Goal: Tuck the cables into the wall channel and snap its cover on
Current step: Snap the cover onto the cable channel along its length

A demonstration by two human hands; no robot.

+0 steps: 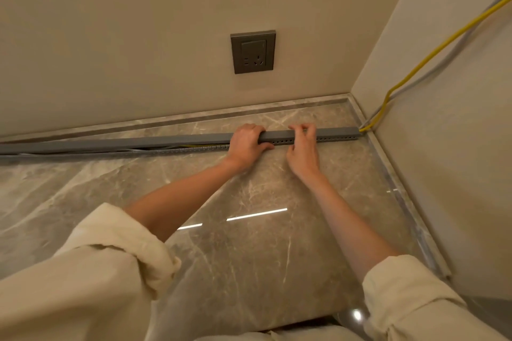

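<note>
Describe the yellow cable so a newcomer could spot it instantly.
Start at the room corner on the right, where the side wall meets the marble floor. The yellow cable slants down that wall into the right end of the grey channel. A grey cable runs beside it; only this one is bright yellow.

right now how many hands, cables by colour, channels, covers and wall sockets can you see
hands: 2 (left hand, right hand)
yellow cable: 1
grey cable: 1
channel: 1
cover: 1
socket: 1
total: 7
</note>
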